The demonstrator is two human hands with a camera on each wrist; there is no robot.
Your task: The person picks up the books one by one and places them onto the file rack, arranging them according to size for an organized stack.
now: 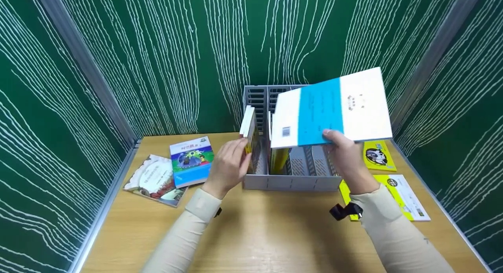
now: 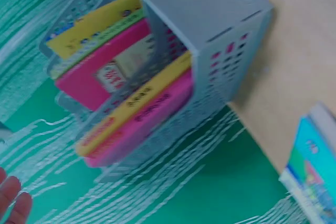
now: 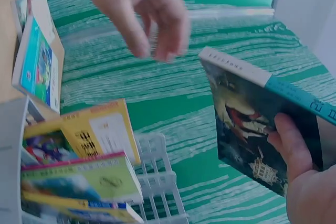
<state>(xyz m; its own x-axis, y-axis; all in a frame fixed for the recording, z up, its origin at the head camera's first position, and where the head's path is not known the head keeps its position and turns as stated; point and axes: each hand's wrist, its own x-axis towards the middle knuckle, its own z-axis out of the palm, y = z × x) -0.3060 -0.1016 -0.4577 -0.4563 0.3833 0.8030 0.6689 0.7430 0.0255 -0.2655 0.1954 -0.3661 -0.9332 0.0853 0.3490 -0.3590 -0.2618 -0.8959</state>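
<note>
My right hand (image 1: 346,157) grips a thin book (image 1: 320,108) by its lower edge, thumb on the white and blue back cover. The right wrist view shows the dark pictured front of this book (image 3: 239,106), its spine upward. Beside the leftmost slot of a grey file rack (image 1: 290,183) is my left hand (image 1: 229,163), fingers loosely bent. The right wrist view shows this left hand (image 3: 152,14) apart from the books and holding nothing. A yellow book (image 2: 139,100) and a pink book (image 2: 165,103) stand in that slot. The neighbouring slot holds pink, green and yellow books (image 2: 94,24).
On the table (image 1: 259,233), left of the rack, a blue picture book (image 1: 192,163) overlaps a pale flowered book (image 1: 155,178). Yellow books (image 1: 404,196) lie to the right. Green walls with white streaks (image 1: 165,61) enclose the back and sides.
</note>
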